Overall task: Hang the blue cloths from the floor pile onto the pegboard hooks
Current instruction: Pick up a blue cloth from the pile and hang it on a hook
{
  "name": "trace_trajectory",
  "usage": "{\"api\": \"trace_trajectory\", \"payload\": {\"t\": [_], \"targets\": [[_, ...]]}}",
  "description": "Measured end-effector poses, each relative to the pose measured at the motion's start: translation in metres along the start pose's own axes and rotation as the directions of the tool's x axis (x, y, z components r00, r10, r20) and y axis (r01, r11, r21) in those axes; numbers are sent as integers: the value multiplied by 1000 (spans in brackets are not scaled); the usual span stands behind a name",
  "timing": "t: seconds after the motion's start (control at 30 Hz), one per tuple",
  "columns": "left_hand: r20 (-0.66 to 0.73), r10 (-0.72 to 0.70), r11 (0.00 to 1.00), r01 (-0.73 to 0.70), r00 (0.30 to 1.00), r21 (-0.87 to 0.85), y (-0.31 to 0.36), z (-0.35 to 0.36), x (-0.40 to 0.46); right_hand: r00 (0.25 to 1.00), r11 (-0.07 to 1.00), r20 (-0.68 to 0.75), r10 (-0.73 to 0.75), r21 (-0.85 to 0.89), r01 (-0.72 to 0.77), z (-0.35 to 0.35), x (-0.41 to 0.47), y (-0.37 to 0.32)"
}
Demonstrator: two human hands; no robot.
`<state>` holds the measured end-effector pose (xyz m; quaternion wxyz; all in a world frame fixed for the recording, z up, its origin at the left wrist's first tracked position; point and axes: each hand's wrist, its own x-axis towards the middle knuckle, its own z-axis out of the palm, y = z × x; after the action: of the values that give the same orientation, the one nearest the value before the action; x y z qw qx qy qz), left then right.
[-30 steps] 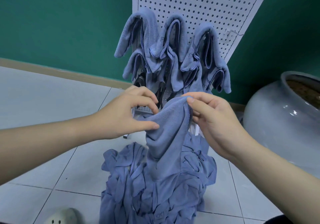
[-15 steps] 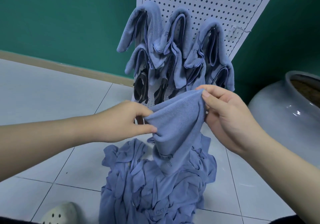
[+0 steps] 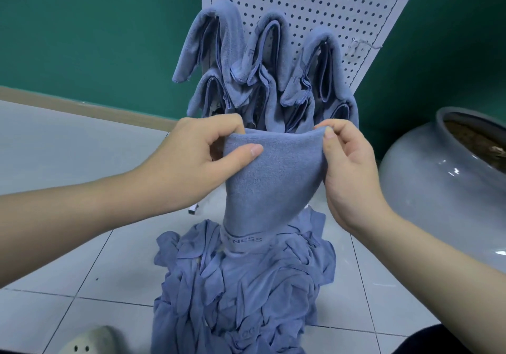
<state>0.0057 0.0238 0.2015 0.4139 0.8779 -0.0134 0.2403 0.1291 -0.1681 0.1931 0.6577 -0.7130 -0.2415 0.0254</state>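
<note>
I hold one blue cloth [image 3: 271, 181] stretched between both hands, its top edge level and its lower end hanging down with a printed band. My left hand [image 3: 197, 159] pinches its left corner and my right hand [image 3: 347, 167] pinches its right corner. Below it lies the floor pile of blue cloths [image 3: 246, 285]. Behind stands the white pegboard [image 3: 315, 5], leaning against the green wall, with several blue cloths [image 3: 262, 66] draped on its hooks. One bare wire hook [image 3: 364, 44] sticks out near its right edge.
A large grey glazed pot [image 3: 438, 189] stands on the right, close to my right forearm. A pale perforated shoe [image 3: 90, 340] lies at the lower left. The floor is light tile, with a beige skirting along the green wall.
Both hands have spread apart and risen slightly, pulling the cloth's top edge out flat. The view has closed in on the pegboard.
</note>
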Motion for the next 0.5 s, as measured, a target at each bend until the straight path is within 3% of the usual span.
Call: {"api": "trace_trajectory", "payload": {"t": [0.13,0.23,0.33,0.43,0.5], "targets": [[-20,-103,971,96,995,-218,4,1,1,997,995,-38,-68,-74,65,0,-2,-3],[-18,-192,875,163,981,-455,7,1,4,999,999,-42,-20,-44,18,0,-1,-6],[-36,-265,839,212,964,-501,8,0,8,974,976,134,182,95,-195,-3,1,-13],[-62,-338,833,268,939,-484,5,-3,9,830,848,410,378,206,-488,-6,0,-21],[-49,-392,804,317,919,-503,1,-2,9,754,790,483,445,185,-585,-9,1,-18]]}}
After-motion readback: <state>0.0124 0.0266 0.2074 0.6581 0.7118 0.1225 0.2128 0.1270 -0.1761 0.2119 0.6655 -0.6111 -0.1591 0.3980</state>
